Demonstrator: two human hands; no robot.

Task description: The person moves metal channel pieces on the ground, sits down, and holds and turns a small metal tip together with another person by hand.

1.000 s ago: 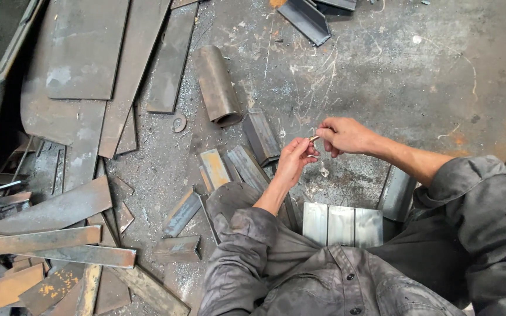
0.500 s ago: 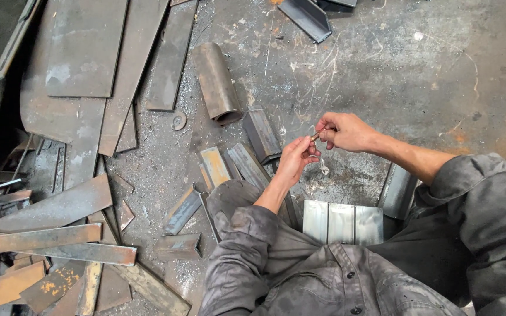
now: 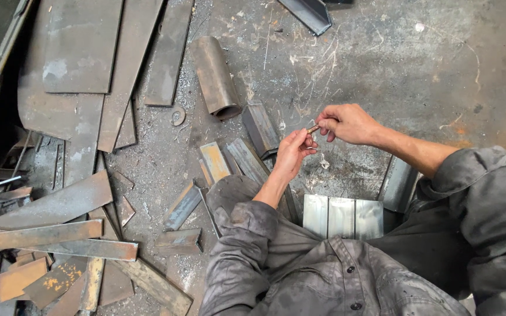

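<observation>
hands: 2, pinching | small metal piece point(image 3: 313, 128): 1 | rusty pipe point(image 3: 215, 77): 1

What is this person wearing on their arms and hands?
Both hands, the left hand and the right hand, are bare, with no gloves. The arms wear a grey work jacket, grimy and creased, with dark buttons down the front. Its sleeves are pushed up, leaving the forearms uncovered.
</observation>
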